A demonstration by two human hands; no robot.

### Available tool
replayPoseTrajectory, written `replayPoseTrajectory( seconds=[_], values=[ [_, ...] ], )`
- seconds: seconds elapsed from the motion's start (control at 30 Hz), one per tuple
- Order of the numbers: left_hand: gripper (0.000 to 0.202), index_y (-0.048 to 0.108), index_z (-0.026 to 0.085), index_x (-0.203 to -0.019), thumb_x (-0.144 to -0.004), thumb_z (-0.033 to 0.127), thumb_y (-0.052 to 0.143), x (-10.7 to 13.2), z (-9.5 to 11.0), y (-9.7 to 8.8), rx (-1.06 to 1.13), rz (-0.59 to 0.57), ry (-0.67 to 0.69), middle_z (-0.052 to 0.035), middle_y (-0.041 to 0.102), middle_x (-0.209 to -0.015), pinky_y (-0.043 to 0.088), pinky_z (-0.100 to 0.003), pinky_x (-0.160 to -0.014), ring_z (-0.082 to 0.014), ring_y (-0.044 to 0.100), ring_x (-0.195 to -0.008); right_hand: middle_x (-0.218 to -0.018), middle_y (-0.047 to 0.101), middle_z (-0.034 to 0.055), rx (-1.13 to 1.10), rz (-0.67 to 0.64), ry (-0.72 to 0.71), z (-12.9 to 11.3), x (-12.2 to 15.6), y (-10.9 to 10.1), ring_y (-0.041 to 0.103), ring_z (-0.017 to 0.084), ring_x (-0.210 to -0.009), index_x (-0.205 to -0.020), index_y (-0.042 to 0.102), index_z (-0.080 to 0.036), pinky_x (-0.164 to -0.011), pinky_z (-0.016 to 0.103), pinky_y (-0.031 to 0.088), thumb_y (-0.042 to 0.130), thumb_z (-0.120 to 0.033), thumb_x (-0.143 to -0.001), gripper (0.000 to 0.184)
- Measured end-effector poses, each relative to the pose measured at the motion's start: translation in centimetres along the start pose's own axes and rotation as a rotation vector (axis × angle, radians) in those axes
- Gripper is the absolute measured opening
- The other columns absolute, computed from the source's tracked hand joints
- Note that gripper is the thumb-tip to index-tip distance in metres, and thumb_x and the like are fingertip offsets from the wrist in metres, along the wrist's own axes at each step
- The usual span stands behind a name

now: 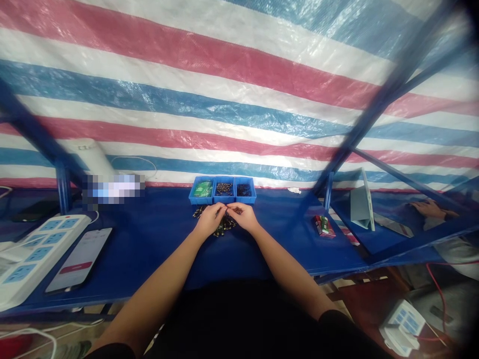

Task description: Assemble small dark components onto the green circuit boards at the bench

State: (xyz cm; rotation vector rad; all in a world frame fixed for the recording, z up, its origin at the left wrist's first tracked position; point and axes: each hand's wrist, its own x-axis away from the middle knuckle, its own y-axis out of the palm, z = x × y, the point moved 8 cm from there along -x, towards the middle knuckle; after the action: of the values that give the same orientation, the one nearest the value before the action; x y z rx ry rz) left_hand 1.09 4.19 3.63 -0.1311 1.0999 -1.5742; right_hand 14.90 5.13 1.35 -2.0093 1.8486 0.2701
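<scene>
My left hand (pixel 210 219) and my right hand (pixel 243 215) meet fingertip to fingertip above the blue table, both pinched closed. What they pinch is too small to make out. Beneath and between them lies a loose pile of small black and gold-coloured parts (pixel 223 227). Just beyond my fingers stand three blue bins side by side. Green pieces, perhaps small circuit boards, fill the left bin (pixel 202 189); brass-and-black small parts lie in the middle bin (pixel 224 188); the right bin (pixel 244 190) has small dark parts.
To the left are a white power strip (pixel 39 249) and a smartphone (pixel 80 260). Small red and green packs (pixel 324 226) lie at the right. Blue metal posts (pixel 359 127) frame the table before a striped tarp (pixel 224 85). Another person's hand (pixel 430 208) shows far right, past a tablet stand (pixel 362 202).
</scene>
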Motion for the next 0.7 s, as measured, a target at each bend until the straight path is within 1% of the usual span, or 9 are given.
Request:
replayPoseTrajectory(
  seconds=[0.1, 0.23, 0.43, 0.7],
  values=[
    [0.028, 0.061, 0.023, -0.092, -0.095, 0.040, 0.040, -0.01, -0.18, -0.01, -0.002, 0.013, -0.015, -0.0014, 0.067, -0.081, 0.044, -0.028, -0.072, -0.0176, 0.060, -0.075, -0.087, 0.073, 0.0070, 0.020, 0.010, 0.003, 0.09, -0.03, -0.10, 0.067, 0.018, -0.073, -0.098, 0.071, -0.018, -0.072, 0.032, 0.055, 0.067, -0.038, -0.078, 0.029],
    [0.025, 0.061, 0.024, -0.102, -0.093, 0.041, 0.045, -0.03, -0.62, 0.09, 0.000, 0.029, -0.034, -0.0011, 0.069, -0.084, 0.044, -0.027, -0.069, -0.0173, 0.061, -0.075, -0.088, 0.073, 0.0071, 0.056, 0.033, 0.005, 0.03, -0.11, -0.40, 0.067, 0.018, -0.074, -0.098, 0.072, -0.018, -0.073, 0.032, 0.055, 0.067, -0.038, -0.079, 0.029],
    [0.025, 0.060, 0.024, -0.099, -0.095, 0.040, 0.041, -0.10, -0.79, 0.23, 0.004, 0.024, -0.020, -0.0014, 0.068, -0.084, 0.044, -0.028, -0.070, -0.0175, 0.061, -0.076, -0.086, 0.072, 0.0065, 0.063, 0.024, 0.003, 0.04, -0.10, -0.37, 0.067, 0.018, -0.073, -0.099, 0.072, -0.018, -0.071, 0.031, 0.055, 0.067, -0.038, -0.078, 0.029],
    [0.028, 0.059, 0.023, -0.093, -0.096, 0.039, 0.037, -0.15, -0.25, 0.06, 0.010, 0.009, -0.021, -0.0011, 0.067, -0.080, 0.044, -0.030, -0.074, -0.0183, 0.061, -0.074, -0.087, 0.073, 0.0061, 0.023, 0.004, 0.026, 0.60, -0.03, -0.08, 0.067, 0.018, -0.074, -0.098, 0.072, -0.020, -0.073, 0.032, 0.055, 0.069, -0.041, -0.076, 0.031]
  ],
)
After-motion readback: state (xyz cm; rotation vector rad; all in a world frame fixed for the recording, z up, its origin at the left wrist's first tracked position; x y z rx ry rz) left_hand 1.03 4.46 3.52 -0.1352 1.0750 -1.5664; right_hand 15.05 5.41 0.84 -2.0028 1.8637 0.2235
